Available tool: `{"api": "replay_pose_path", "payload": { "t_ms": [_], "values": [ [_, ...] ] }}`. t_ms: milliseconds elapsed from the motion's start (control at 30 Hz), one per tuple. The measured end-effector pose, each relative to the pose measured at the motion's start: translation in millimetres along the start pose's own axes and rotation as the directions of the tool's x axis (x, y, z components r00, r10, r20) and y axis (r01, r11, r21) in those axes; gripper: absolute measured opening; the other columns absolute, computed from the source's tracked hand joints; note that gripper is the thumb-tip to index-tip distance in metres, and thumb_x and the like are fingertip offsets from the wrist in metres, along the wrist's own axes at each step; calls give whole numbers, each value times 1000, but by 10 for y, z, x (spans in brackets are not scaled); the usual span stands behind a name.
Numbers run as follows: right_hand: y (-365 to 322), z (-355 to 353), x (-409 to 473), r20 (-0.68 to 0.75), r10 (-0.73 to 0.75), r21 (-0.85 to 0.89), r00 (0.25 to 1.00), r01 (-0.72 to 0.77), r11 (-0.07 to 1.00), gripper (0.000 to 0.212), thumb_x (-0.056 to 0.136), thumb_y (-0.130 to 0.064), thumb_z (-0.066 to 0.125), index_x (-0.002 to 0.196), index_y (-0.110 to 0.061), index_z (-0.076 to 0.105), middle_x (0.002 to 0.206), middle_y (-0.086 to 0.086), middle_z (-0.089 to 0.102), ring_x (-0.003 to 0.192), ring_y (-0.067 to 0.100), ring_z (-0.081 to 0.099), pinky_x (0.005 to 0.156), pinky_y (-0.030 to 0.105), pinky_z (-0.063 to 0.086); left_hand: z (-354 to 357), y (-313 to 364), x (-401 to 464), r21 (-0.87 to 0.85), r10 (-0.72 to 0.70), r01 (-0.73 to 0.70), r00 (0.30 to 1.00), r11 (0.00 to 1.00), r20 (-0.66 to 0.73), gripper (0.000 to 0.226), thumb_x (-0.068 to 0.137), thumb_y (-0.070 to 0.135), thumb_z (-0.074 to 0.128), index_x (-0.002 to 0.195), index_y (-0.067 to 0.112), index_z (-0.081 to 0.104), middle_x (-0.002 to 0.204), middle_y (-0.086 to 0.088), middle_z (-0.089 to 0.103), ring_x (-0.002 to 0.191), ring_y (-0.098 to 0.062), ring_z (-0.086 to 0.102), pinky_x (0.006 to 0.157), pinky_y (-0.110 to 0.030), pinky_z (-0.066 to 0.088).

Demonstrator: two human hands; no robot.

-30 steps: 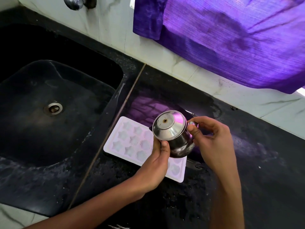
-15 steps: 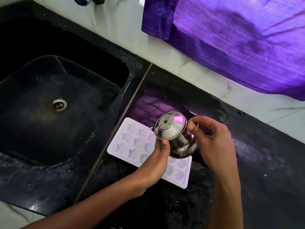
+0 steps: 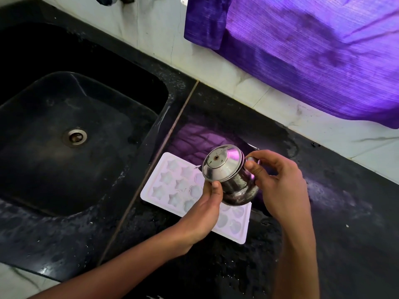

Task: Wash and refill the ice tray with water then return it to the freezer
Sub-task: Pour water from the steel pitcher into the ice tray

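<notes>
A white ice tray (image 3: 172, 186) with star-shaped and round moulds lies flat on the black counter, just right of the sink. Above its middle, a small steel pot (image 3: 228, 180) with a lid is tilted toward the tray's left end. My left hand (image 3: 205, 212) grips the pot from below, thumb near the lid rim. My right hand (image 3: 278, 188) holds the pot's handle side with its fingertips. The hands and pot hide the tray's middle cells.
A deep black sink (image 3: 75, 137) with a metal drain fills the left. A tap (image 3: 108, 0) sits at the top edge. Purple cloth (image 3: 302, 50) hangs over the white tiled wall behind. The wet black counter (image 3: 345, 212) stretches to the right.
Both hands and the pot have kept almost the same pose over the tray. The view has shifted slightly, so the tray and sink sit a little further right.
</notes>
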State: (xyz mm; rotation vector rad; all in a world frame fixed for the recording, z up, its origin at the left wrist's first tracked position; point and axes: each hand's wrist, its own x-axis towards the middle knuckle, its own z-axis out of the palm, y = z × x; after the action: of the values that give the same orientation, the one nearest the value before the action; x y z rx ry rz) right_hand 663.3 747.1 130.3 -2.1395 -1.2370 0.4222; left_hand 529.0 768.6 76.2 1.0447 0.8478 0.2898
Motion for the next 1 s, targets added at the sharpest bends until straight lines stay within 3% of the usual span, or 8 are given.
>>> {"api": "replay_pose_path", "payload": {
  "t_ms": [133, 367, 767, 1000],
  "values": [
    [-3, 5, -8, -8, -14, 2, 1000, 14, 1000, 7, 86, -30, 64, 87, -36, 65, 81, -17, 67, 74, 0, 62, 71, 31, 54, 1, 0, -5, 4, 8, -8, 1000, 1000, -4, 51, 94, 52, 7, 144, 47, 1, 124, 31, 20, 115, 6, 20, 98, -18, 15],
    [23, 9, -69, -45, -23, 90, 999, 26, 996, 6, 84, -33, 63, 82, -39, 65, 79, -10, 68, 72, 11, 65, 74, 47, 56, 6, -3, -14, 22, 52, -52, 999, 998, -9, 52, 93, 53, 8, 143, 49, -3, 129, 33, 18, 118, 7, 19, 100, -19, 15],
    [67, -20, -176, -82, -53, 139, 995, 64, 988, 10, 87, -26, 64, 86, -35, 65, 74, -3, 65, 73, 21, 65, 71, 50, 55, 82, 13, -151, 54, 132, -130, 991, 990, -26, 52, 95, 49, 10, 144, 47, -9, 130, 34, 17, 118, 11, 19, 98, -16, 15],
    [-9, -33, -218, -51, -83, 45, 995, 85, 995, 4, 86, -30, 63, 87, -32, 66, 79, -12, 67, 76, 9, 64, 74, 45, 55, 128, -55, -223, 21, 95, -94, 995, 995, -43, 52, 95, 50, 8, 144, 48, -10, 131, 28, 20, 117, 8, 18, 98, -17, 14]
  ]
}}
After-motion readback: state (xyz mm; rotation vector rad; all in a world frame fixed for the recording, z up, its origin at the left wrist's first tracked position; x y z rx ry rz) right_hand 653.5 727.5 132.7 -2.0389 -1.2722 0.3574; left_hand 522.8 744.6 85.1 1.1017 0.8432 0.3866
